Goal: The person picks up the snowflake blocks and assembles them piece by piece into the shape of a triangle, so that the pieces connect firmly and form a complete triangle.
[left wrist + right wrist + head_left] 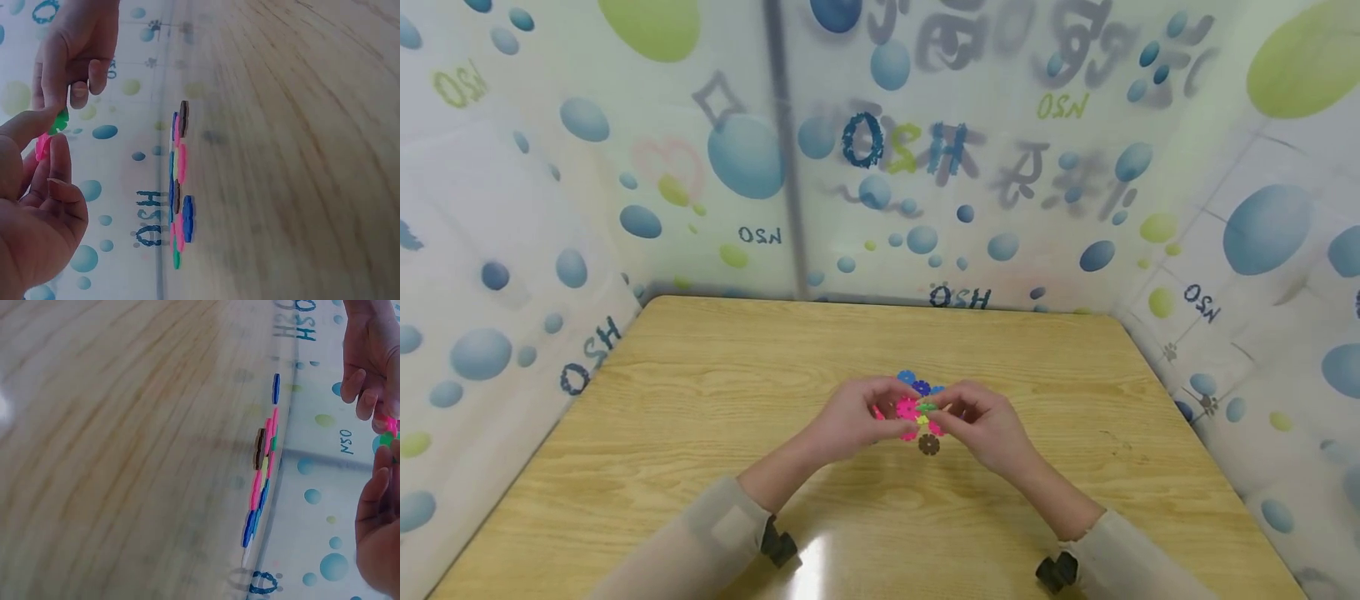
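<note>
My left hand (853, 421) pinches a pink snowflake disc (42, 147) between thumb and fingers. Facing it, my right hand (988, 425) pinches a green snowflake disc (59, 122) by its edge. The two notched plastic discs meet at their edges, held up above the table in both wrist views. Fingertips cover much of each disc. Under the hands, a loose group of snowflake discs lies flat, among them a brown disc (928, 444), a dark blue disc (921, 387) and a light blue disc (906, 377).
The wooden table (737, 358) carries the disc group near its middle. Behind it and on both sides hang pale sheets (880, 225) printed with blue and green dots. A small black device (778, 543) is strapped at the left cuff, another black device (1057, 572) at the right.
</note>
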The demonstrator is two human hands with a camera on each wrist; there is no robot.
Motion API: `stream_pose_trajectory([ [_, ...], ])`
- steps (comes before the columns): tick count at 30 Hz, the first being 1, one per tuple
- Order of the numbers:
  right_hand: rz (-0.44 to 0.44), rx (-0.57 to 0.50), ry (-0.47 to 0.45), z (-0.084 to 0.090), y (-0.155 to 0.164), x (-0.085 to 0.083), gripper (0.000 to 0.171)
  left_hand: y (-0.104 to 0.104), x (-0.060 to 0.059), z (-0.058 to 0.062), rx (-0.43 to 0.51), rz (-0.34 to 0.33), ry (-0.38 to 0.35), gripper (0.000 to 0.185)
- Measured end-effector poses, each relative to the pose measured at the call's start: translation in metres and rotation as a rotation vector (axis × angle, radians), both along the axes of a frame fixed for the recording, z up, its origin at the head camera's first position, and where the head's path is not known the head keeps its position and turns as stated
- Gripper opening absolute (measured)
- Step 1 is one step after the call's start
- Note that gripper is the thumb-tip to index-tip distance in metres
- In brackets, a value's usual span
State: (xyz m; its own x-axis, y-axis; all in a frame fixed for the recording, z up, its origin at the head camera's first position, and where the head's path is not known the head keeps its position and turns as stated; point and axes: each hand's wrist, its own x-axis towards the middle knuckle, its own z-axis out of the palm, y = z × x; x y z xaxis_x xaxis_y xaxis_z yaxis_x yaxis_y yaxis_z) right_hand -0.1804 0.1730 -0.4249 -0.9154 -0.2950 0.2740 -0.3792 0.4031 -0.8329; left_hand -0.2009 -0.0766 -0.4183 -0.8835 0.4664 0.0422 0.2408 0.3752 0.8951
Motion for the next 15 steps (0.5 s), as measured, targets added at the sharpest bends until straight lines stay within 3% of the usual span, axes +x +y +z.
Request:
stream_pose_trajectory([
  [5, 0.051, 0.049, -0.081, -0.005, 0.011, -0.008, 0.015, -0.005, -0.001, -0.003, 0.021, 0.022, -0.010, 0.037],
  [12, 0.232, 0.293, -0.306, -0.019, 0.028, -0.019, 0.012, -0.011, -0.002, -0.006, 0.019, 0.041, -0.010, 0.041],
  [15, 0.288, 0.329, -0.366, -0.023, 0.031, -0.021, 0.012, -0.012, -0.002, -0.006, 0.006, 0.039, -0.009, 0.042],
])
